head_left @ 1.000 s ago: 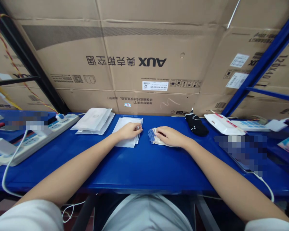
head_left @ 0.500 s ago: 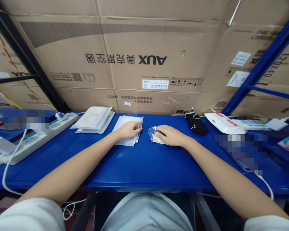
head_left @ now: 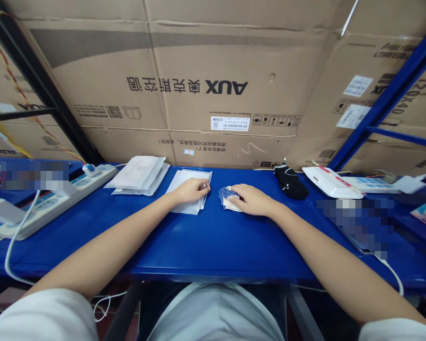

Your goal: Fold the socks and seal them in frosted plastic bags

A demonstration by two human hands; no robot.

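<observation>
My left hand lies on a stack of translucent white bags. Its fingers are curled in with the thumb against them; whether anything is pinched there is hidden. To the right, my right hand covers a small bundle of blue-and-cream folded fabric, which looks like folded socks, on the blue table. Thumb and fingers close round its right side, and the frilled blue end shows on the left. A gap of bare table separates the two hands.
More white bags, looking filled, lie at the left, beside a power strip with plugs and cables. Black folded socks and a white tray-like piece lie at the right. A large cardboard sheet stands behind the table.
The view has shifted very slightly. Both hands stay in place, and slightly more of the blue fabric shows beside my right fingers.
</observation>
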